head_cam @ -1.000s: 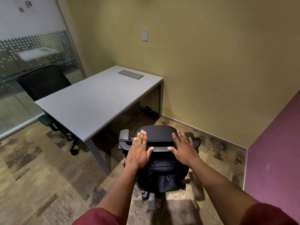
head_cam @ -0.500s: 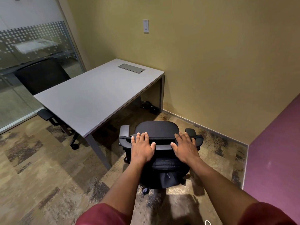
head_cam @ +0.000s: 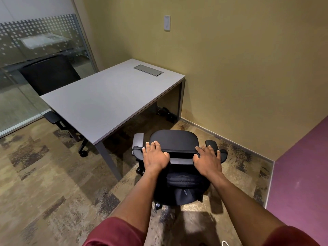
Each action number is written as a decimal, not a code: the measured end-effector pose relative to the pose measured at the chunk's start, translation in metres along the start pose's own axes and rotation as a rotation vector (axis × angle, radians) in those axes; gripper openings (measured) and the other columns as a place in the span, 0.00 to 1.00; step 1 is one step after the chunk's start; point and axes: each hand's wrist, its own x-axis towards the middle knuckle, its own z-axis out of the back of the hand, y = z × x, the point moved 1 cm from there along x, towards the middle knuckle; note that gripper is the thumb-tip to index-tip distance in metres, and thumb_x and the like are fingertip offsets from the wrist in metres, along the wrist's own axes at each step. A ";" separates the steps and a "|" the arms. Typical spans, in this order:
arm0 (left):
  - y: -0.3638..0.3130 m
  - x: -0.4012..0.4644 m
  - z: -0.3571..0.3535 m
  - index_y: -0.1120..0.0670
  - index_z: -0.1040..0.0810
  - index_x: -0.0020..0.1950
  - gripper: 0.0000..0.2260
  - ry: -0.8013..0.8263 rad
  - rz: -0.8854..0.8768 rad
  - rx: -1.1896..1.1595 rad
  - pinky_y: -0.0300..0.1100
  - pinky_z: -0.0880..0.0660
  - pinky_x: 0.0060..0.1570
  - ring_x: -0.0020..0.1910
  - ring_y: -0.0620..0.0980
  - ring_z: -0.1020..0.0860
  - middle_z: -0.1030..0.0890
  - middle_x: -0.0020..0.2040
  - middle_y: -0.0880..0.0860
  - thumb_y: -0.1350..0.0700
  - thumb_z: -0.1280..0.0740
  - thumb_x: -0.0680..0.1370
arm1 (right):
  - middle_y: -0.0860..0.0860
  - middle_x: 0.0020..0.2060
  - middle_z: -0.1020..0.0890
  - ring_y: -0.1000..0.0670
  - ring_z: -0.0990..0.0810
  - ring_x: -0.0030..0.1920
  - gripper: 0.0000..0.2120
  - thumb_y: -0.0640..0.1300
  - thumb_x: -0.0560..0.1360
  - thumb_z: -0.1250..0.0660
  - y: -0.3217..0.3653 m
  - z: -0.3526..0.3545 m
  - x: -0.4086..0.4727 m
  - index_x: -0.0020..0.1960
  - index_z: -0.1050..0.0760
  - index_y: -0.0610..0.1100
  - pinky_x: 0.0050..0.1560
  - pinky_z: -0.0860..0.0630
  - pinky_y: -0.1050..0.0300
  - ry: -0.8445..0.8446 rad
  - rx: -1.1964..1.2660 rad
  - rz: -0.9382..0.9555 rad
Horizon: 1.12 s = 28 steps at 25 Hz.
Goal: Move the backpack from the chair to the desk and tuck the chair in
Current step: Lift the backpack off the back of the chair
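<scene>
Our left hand [head_cam: 154,157] and right hand [head_cam: 207,160] curl over the office chair [head_cam: 174,139] backrest, near the desk [head_cam: 106,103] corner. We'd first lift off what looks like the backpack [head_cam: 184,189], hung on the side away from the desk.

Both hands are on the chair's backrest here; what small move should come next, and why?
Probably lower the right hand to the backpack and take hold of its top. The right hand and left hand both grip the top edge of the chair, the backpack seems to hang just below them behind the backrest, and the desk does not hold it yet.
</scene>
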 end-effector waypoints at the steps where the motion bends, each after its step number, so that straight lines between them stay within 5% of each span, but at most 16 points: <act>1: 0.003 0.003 0.002 0.61 0.47 0.80 0.35 0.006 0.032 -0.009 0.55 0.55 0.77 0.79 0.60 0.52 0.43 0.80 0.59 0.44 0.44 0.77 | 0.50 0.76 0.36 0.47 0.44 0.77 0.26 0.56 0.78 0.48 0.000 0.000 0.001 0.75 0.37 0.54 0.75 0.53 0.38 -0.003 -0.005 -0.013; 6: 0.015 0.009 0.013 0.62 0.52 0.80 0.46 0.016 0.258 -0.045 0.59 0.61 0.76 0.78 0.66 0.60 0.53 0.80 0.65 0.38 0.37 0.72 | 0.49 0.74 0.32 0.44 0.37 0.73 0.28 0.58 0.76 0.47 -0.004 0.004 0.007 0.74 0.34 0.53 0.74 0.48 0.43 0.002 -0.010 -0.070; 12: 0.025 0.016 0.022 0.65 0.51 0.79 0.45 0.014 0.291 -0.104 0.57 0.55 0.76 0.78 0.66 0.54 0.50 0.80 0.66 0.42 0.35 0.74 | 0.49 0.75 0.34 0.37 0.45 0.76 0.28 0.57 0.76 0.46 -0.002 0.000 0.010 0.74 0.35 0.52 0.76 0.55 0.41 0.014 0.032 -0.148; 19: 0.044 0.006 0.026 0.64 0.53 0.79 0.40 -0.059 0.329 -0.327 0.53 0.38 0.71 0.76 0.65 0.41 0.49 0.80 0.65 0.51 0.36 0.76 | 0.44 0.62 0.22 0.40 0.27 0.62 0.23 0.52 0.73 0.43 0.000 0.012 0.015 0.64 0.27 0.45 0.65 0.36 0.45 -0.065 -0.008 -0.239; 25: 0.056 -0.001 0.021 0.61 0.39 0.72 0.29 -0.171 0.464 -0.534 0.53 0.27 0.56 0.61 0.66 0.24 0.24 0.64 0.64 0.50 0.36 0.76 | 0.37 0.73 0.37 0.26 0.50 0.73 0.28 0.50 0.73 0.42 0.002 0.012 0.017 0.72 0.35 0.44 0.73 0.53 0.33 0.037 0.064 -0.464; 28: 0.064 -0.002 0.021 0.62 0.37 0.69 0.27 -0.201 0.487 -0.595 0.53 0.27 0.55 0.60 0.67 0.24 0.23 0.62 0.65 0.50 0.34 0.75 | 0.37 0.73 0.39 0.22 0.44 0.70 0.29 0.49 0.74 0.41 0.000 0.017 0.017 0.74 0.40 0.43 0.65 0.36 0.34 0.028 0.146 -0.514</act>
